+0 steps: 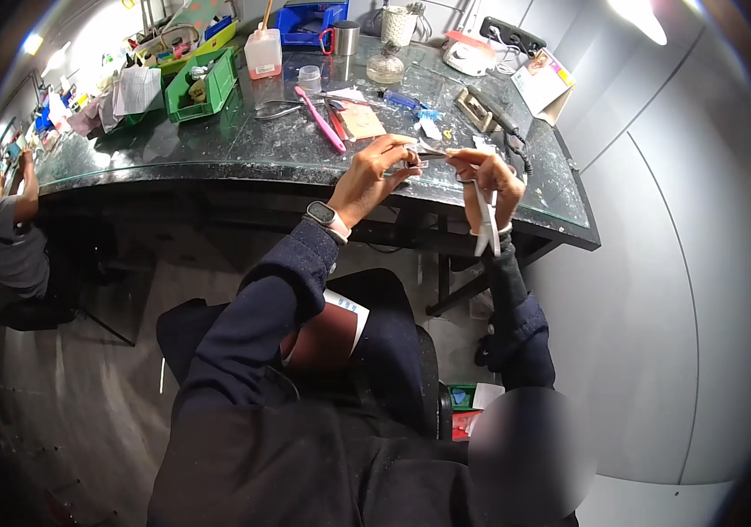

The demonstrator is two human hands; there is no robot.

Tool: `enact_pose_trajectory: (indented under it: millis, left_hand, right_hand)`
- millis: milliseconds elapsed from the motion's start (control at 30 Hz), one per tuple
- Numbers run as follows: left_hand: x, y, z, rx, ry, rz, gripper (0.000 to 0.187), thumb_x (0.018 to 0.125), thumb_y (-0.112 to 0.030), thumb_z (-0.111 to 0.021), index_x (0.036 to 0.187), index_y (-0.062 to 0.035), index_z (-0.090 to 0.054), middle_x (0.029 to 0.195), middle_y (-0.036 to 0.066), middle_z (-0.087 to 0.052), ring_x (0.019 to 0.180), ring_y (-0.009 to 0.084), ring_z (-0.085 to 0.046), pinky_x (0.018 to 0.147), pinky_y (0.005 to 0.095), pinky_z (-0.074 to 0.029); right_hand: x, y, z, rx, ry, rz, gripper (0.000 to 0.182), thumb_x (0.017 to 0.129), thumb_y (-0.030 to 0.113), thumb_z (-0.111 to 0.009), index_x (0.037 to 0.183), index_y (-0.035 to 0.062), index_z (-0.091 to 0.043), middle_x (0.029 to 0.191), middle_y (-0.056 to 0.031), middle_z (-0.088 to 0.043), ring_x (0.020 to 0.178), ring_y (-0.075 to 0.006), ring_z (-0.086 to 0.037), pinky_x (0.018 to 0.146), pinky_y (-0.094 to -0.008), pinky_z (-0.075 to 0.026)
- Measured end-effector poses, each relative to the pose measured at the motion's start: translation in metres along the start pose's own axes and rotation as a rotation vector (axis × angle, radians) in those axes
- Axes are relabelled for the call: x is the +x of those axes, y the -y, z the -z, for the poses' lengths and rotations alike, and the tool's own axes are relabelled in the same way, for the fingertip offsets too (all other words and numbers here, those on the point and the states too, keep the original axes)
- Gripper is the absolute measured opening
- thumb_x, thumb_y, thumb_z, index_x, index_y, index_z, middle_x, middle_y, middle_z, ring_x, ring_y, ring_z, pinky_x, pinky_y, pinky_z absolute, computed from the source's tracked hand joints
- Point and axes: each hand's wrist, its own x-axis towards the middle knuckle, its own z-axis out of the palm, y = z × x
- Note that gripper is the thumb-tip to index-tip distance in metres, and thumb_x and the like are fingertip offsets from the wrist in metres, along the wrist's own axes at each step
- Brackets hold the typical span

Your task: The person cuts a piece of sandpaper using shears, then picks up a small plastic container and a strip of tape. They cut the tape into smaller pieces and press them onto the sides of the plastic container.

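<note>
Over the front edge of the dark workbench (244,171), my left hand (373,180) is closed in a pinch on a small, pale, partly clear piece (417,162). A watch sits on that wrist. My right hand (494,183) is closed around a slender metal tool (435,156), whose thin tip points left and meets the small piece. From the same hand a flat, pale grey bar (487,224) hangs down toward the wrist; I cannot tell if it belongs to that tool. A tan paper pad (360,121) and a pink toothbrush-like stick (320,120) lie just beyond my left hand.
A green bin (202,85), a bottle of pinkish liquid (263,53), a steel mug (345,38) and a glass burner (385,66) stand farther back. At right are a corded handpiece (494,110) and a desk calendar (544,85). Another person (11,233) sits at far left.
</note>
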Motion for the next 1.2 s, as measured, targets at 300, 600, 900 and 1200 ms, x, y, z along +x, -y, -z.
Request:
enact_pose_trajectory:
  millis: [300,600,900,1200]
  left_hand:
    - [-0.002,0.004,0.0,-0.061,-0.001,0.01,0.024,0.071,-0.008,-0.075,0.089,-0.005,-0.06,0.101,0.01,-0.064,0.098,0.0247,-0.062,0.081,0.0333,-0.05]
    - [0.0,0.003,0.002,-0.02,0.014,0.025,0.03,0.07,-0.013,-0.076,0.093,-0.0031,-0.059,0.099,0.01,-0.063,0.095,0.0264,-0.062,0.079,0.0332,-0.05]
    - [0.002,0.005,0.004,-0.072,-0.006,0.038,0.025,0.072,-0.015,-0.074,0.091,-0.003,-0.061,0.097,0.01,-0.063,0.094,0.0269,-0.062,0.078,0.0335,-0.049]
    - [-0.002,0.011,-0.004,-0.155,-0.029,0.186,0.045,0.073,-0.02,-0.077,0.103,-0.0042,-0.048,0.094,0.009,-0.062,0.093,0.0175,-0.063,0.08,0.0296,-0.051]
  right_hand:
    - [0.002,-0.015,0.0,-0.257,0.1,0.108,0.02,0.07,-0.014,-0.055,0.065,-0.0003,-0.041,0.081,-0.0126,-0.066,0.067,-0.0147,-0.062,0.061,-0.0246,-0.049]
    - [0.012,-0.003,-0.002,-0.2,0.333,0.092,0.014,0.074,-0.012,-0.049,0.073,0.0004,-0.045,0.084,-0.0135,-0.063,0.07,-0.0201,-0.062,0.065,-0.0272,-0.051]
    - [0.018,-0.003,-0.001,-0.228,0.467,0.02,0.008,0.077,-0.002,-0.055,0.08,0.0019,-0.048,0.088,-0.011,-0.066,0.075,-0.024,-0.065,0.063,-0.0282,-0.049]
    - [0.017,-0.005,-0.009,-0.043,0.255,-0.118,0.02,0.076,-0.003,-0.067,0.073,0.0006,-0.048,0.079,-0.0132,-0.068,0.074,-0.0139,-0.067,0.063,-0.0248,-0.052]
